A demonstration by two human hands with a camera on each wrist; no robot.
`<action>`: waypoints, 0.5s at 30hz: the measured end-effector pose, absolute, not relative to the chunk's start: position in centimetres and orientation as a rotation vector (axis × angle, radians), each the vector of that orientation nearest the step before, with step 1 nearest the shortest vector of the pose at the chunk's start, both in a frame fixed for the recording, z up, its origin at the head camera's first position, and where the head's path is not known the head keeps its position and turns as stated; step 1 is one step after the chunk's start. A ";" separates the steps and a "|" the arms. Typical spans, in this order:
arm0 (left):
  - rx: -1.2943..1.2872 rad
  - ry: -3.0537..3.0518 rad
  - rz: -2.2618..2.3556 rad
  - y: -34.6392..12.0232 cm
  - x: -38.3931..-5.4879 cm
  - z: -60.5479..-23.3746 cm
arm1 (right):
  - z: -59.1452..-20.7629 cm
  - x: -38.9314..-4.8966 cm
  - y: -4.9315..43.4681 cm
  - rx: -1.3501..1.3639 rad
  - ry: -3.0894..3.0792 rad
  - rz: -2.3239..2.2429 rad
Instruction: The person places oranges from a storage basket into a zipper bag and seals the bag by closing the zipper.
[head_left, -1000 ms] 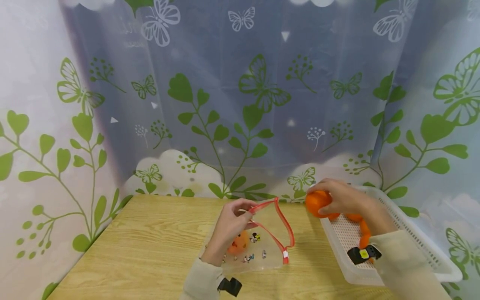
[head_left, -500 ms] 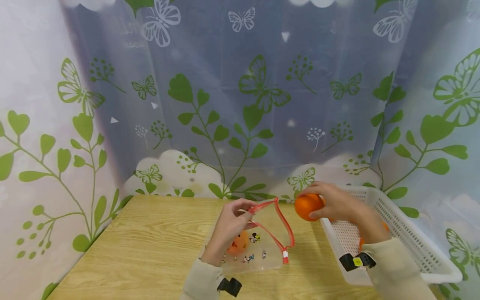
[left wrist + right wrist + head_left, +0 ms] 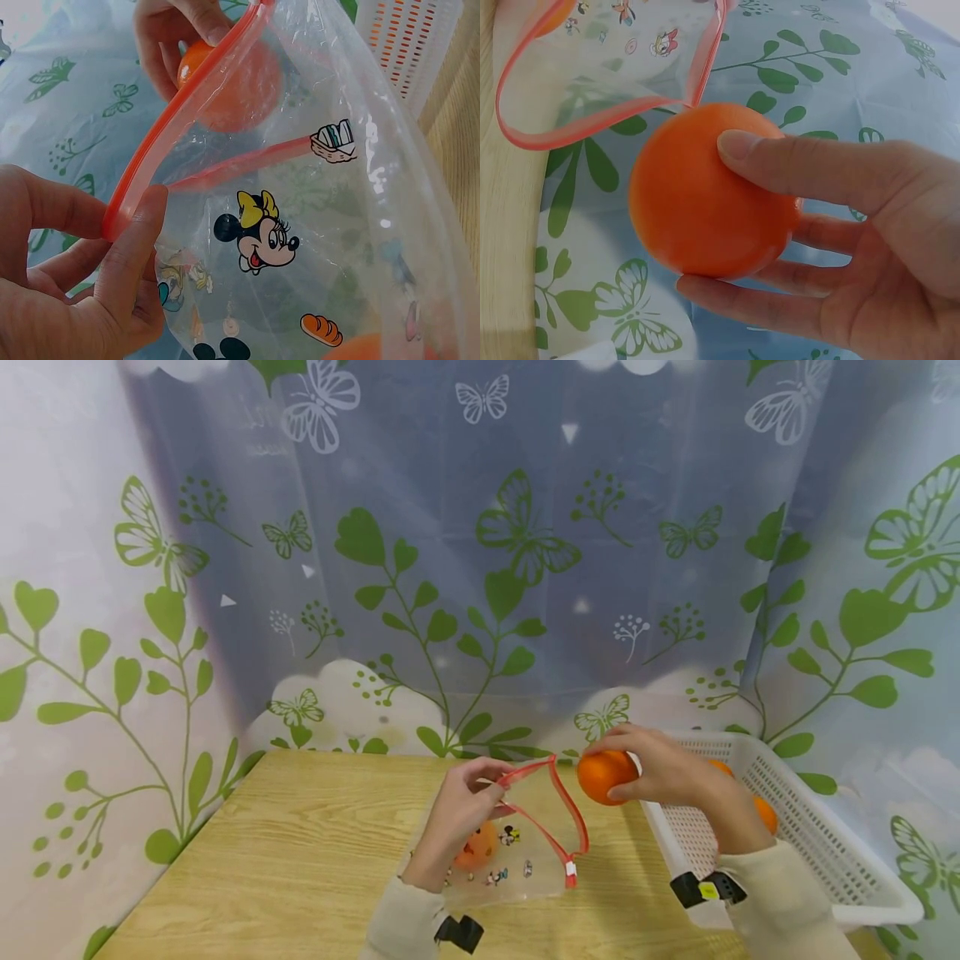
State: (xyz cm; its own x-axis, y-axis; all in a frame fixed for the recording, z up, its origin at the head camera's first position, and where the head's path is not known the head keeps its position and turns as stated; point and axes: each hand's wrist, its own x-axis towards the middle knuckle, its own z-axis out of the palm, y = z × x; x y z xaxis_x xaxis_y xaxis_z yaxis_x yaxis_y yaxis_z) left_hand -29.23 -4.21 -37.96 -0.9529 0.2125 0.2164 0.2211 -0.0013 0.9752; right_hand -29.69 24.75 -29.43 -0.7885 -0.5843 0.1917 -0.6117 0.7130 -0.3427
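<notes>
My right hand [image 3: 652, 768] holds an orange [image 3: 606, 777] between thumb and fingers, just right of the bag's mouth. In the right wrist view the same orange [image 3: 712, 191] is gripped from one side, the bag's red rim behind it. With thumb and fingers my left hand [image 3: 468, 802] pinches the red zip edge of a clear zip bag [image 3: 536, 881] printed with cartoon figures. The bag's mouth gapes toward the right hand. Inside the bag lies another orange [image 3: 480, 847], partly behind the left hand. The left wrist view shows the pinched red zip edge [image 3: 172, 105] close up.
A white plastic basket [image 3: 840, 852] with perforated sides stands on the right of the wooden table [image 3: 300, 843]. Oranges [image 3: 765, 814] show inside it, partly hidden by the right arm. A patterned curtain [image 3: 465, 635] hangs behind the table. A white zip slider [image 3: 571, 867] sits at the bag's near corner.
My right hand has carried the orange left, away from the basket and nearer the bag's mouth. The left hand and the bag have stayed where they were.
</notes>
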 end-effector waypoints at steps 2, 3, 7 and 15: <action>-0.474 -2.218 -2.168 -4.2 -29.2 -37.9 | -29.5 -29.6 24.6 0.995 -2.835 0.609; -0.473 -2.220 -2.167 -4.2 -29.3 -37.9 | -29.5 -29.6 24.5 0.994 -2.831 0.605; -0.473 -2.223 -2.169 -4.3 -29.2 -37.9 | -29.5 -29.5 24.2 1.000 -2.818 0.579; -0.498 -2.207 -2.170 -4.2 -29.3 -38.0 | -29.9 -29.3 23.5 1.005 -2.818 0.560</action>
